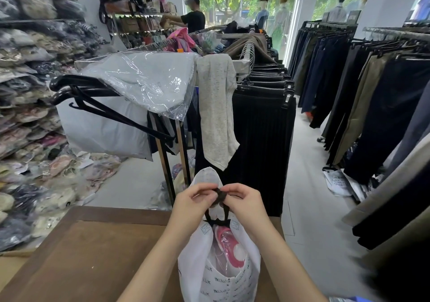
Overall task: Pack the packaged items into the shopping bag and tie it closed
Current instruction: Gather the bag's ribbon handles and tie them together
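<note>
A white printed shopping bag stands on the brown table in front of me. Through its gaping mouth shows a pink and white item in clear plastic wrap. The bag's black handles are bunched together above the opening. My left hand and my right hand both pinch that bunch from either side, fingertips nearly meeting. Whether the handles form a finished knot is hidden by my fingers.
A clothes rack with black hangers, a plastic-wrapped grey garment and a grey speckled cloth stands just beyond the table. Shelves of bagged goods fill the left. Trouser racks line the right aisle. A person stands far back.
</note>
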